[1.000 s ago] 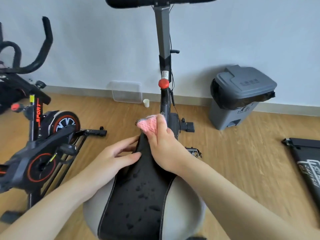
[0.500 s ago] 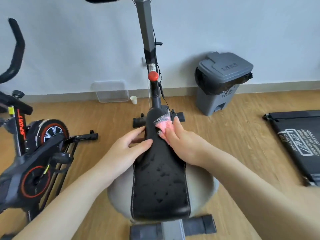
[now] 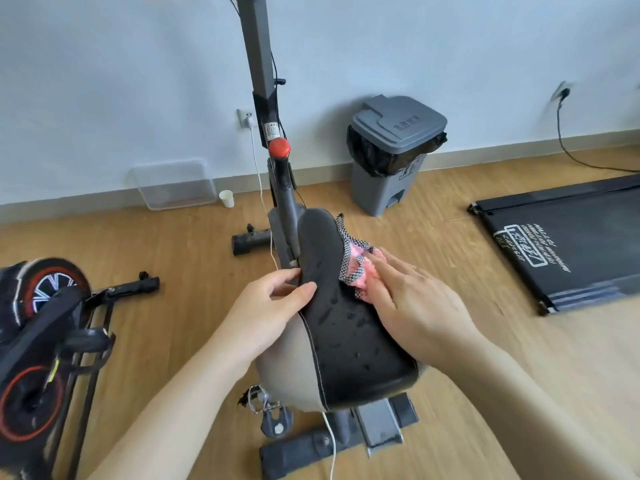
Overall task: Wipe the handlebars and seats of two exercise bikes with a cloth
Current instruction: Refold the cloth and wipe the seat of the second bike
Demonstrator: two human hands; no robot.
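Note:
The black and grey seat [image 3: 349,344] of the grey exercise bike [image 3: 263,77] fills the middle of the view, speckled with water drops. My left hand [image 3: 270,306] grips the seat's narrow front on its left side, thumb on top. My right hand [image 3: 412,306] presses a pink cloth with a checked edge [image 3: 355,268] against the right side of the seat's nose with straight fingers. The handlebar of this bike is cut off at the top edge. A second bike, black with red trim [image 3: 45,323], stands at the left; its seat and handlebar are out of view.
A grey pedal bin with a black liner [image 3: 394,150] stands by the wall on the right. A black treadmill deck [image 3: 568,233] lies on the wooden floor at the far right. A clear plastic tray [image 3: 173,183] and a small paper cup [image 3: 227,198] sit by the baseboard.
My right hand has slid the cloth from the top of the seat's nose round to its right side. The view has swung left and down; my left hand stays on the nose.

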